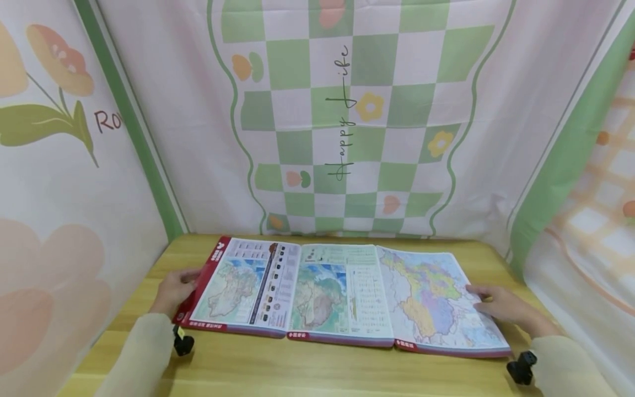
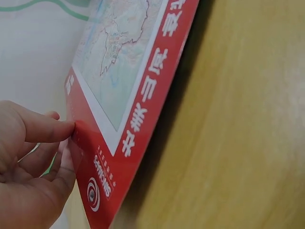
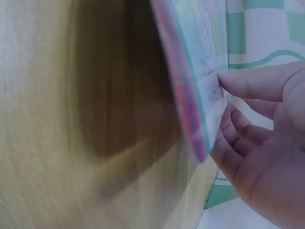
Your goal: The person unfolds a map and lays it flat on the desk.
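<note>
A fold-out map (image 1: 319,295) lies spread in three panels across the wooden table in the head view. Its left panel has a red border (image 2: 143,109) with white lettering; the right panel shows a map in several colours. My left hand (image 1: 175,289) pinches the red left edge between thumb and fingers, as the left wrist view shows up close. At the opposite edge my right hand (image 1: 508,306) pinches the right panel (image 3: 200,67), thumb on the printed face and fingers behind. In the right wrist view that panel's striped lower edge stands off the table, casting a shadow.
The light wooden table (image 1: 297,369) reaches back to a white curtain (image 1: 397,165) with green checks and flowers. More patterned fabric (image 1: 59,220) hangs at the left and right sides. Small black cameras (image 1: 522,368) sit at both wrists.
</note>
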`<move>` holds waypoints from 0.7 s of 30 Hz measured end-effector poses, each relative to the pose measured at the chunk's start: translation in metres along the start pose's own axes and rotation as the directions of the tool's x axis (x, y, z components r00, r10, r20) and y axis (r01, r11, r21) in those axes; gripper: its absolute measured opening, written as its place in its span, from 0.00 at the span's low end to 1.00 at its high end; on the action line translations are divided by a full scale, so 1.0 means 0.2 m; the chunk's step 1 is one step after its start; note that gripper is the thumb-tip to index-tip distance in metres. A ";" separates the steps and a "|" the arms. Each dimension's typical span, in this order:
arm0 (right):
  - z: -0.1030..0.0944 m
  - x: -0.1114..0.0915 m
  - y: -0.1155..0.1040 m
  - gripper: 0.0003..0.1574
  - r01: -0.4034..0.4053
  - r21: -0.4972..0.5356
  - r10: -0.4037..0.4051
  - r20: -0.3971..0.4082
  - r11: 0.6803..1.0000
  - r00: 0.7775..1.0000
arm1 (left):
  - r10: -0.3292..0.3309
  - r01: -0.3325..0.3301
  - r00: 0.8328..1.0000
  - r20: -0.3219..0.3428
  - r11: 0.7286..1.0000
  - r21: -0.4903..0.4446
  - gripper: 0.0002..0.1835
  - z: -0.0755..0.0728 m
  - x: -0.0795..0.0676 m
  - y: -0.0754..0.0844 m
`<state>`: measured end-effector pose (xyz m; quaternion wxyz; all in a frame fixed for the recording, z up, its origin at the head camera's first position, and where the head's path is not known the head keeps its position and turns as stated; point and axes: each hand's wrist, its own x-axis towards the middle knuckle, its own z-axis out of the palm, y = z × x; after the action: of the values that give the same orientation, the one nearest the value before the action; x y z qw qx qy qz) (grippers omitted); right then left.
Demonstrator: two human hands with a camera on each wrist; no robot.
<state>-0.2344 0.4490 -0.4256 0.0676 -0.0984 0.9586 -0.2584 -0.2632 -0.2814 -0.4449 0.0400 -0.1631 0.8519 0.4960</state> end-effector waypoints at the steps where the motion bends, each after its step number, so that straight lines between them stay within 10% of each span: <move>1: 0.00 0.00 0.00 0.30 0.000 -0.003 0.000 -0.001 1.000 1.000 | 0.006 -0.006 1.000 -0.004 1.000 0.002 0.23 0.00 0.00 0.00; 21: -0.02 0.02 -0.02 0.30 -0.080 -0.009 0.080 0.016 0.997 0.997 | 0.055 -0.055 0.999 0.005 0.998 0.024 0.30 0.00 0.02 -0.02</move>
<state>-0.2378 0.4461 -0.4200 0.0851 -0.0625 0.9623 -0.2506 -0.2646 -0.2842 -0.4499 0.0302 -0.1382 0.8619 0.4870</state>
